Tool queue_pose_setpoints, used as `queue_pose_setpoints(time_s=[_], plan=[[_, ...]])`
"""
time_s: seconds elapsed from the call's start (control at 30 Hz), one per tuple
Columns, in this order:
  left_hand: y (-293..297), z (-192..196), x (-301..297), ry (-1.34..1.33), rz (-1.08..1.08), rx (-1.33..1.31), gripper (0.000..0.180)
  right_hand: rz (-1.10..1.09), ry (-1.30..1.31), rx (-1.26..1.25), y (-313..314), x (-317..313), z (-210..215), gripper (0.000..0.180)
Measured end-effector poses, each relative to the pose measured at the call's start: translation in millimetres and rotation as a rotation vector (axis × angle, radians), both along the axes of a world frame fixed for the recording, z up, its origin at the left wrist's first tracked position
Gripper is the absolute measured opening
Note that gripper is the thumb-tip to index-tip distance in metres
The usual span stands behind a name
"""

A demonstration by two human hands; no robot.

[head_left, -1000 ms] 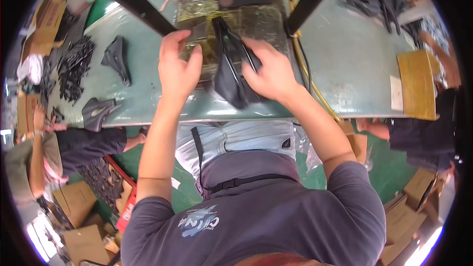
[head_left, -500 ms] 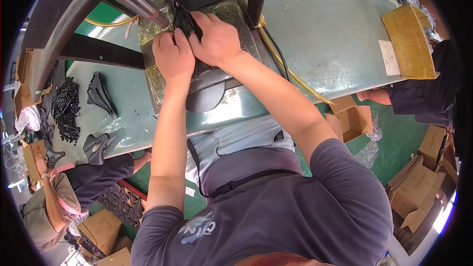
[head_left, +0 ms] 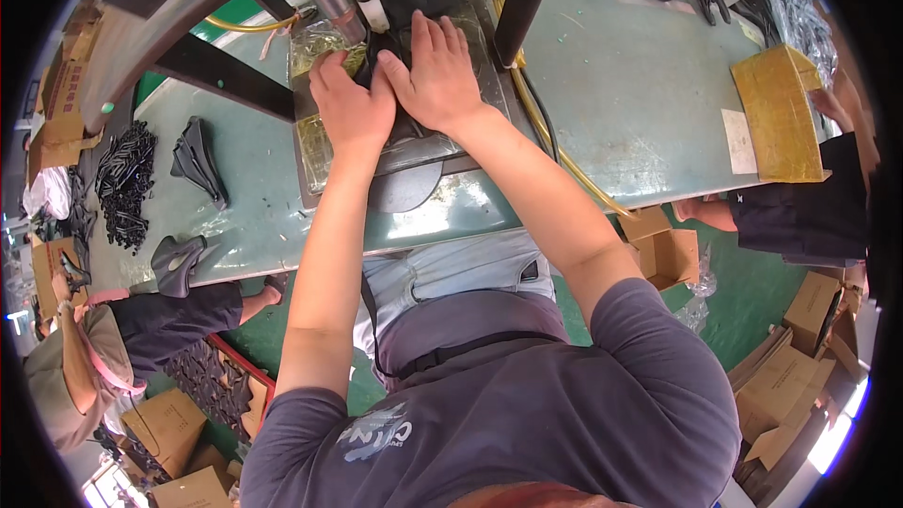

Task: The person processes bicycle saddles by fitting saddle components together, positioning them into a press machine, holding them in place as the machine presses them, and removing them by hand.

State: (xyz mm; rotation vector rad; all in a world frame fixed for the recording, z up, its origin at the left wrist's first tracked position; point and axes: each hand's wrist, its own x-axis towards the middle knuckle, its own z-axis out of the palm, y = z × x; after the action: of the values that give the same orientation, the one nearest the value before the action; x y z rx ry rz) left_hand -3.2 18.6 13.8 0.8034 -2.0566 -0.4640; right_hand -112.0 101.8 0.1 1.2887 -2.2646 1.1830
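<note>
Partly hidden, the black saddle (head_left: 379, 44) lies between left fingers (head_left: 329, 64) and right fingers (head_left: 422, 36).

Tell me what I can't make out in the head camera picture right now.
Head view: black piece, partly hidden by the left hand and right hand.
Head view: top of the black post right of the hands, cut off by the upper edge.
Head view: single items in the black pile, too small to tell apart.
</note>
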Motion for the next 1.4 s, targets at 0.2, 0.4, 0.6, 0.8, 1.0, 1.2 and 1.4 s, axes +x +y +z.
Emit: queue_pose_setpoints(time_s=[0.2, 0.4, 0.6, 0.8, 1.0, 1.2, 1.4], plan=[[-9.1, 7.8, 30.8, 0.049, -0.130, 0.039, 0.022, 0.261, -0.097, -0.178, 34.3, -7.9, 26.0, 0.047], [34.5, 40.9, 79.5, 0.046, -0.652, 1.071, 0.022, 0.383, 0.036, 0.027, 85.7, 6.3, 52.3, 0.071], [-10.5, 80.8, 194.9, -0.146, -0.517, 0.009, 0.051, 0.118, -0.652, -0.559, 137.4, -14.0, 31.1, 0.042], [-109.7, 53.3, 363.1, -0.920, 0.145, -0.212, 0.084, -0.279, -0.964, -0.398, 180.8, -108.9, 55.9, 0.031], [-177.5, 11.7, 374.7, -0.938, -0.071, -0.195, 0.019, -0.095, -0.429, -0.802, 120.2, -282.1, 93.7, 0.044], [-130.2, 69.4, 354.1, -0.691, -0.108, -0.096, 0.023, -0.282, -0.143, -0.487, 115.8, -198.7, 79.5, 0.045], [-47.8, 119.4, 272.3, 0.153, -0.557, 0.543, 0.036, 0.469, -0.167, -0.292, 136.4, -17.9, 95.5, 0.021]])
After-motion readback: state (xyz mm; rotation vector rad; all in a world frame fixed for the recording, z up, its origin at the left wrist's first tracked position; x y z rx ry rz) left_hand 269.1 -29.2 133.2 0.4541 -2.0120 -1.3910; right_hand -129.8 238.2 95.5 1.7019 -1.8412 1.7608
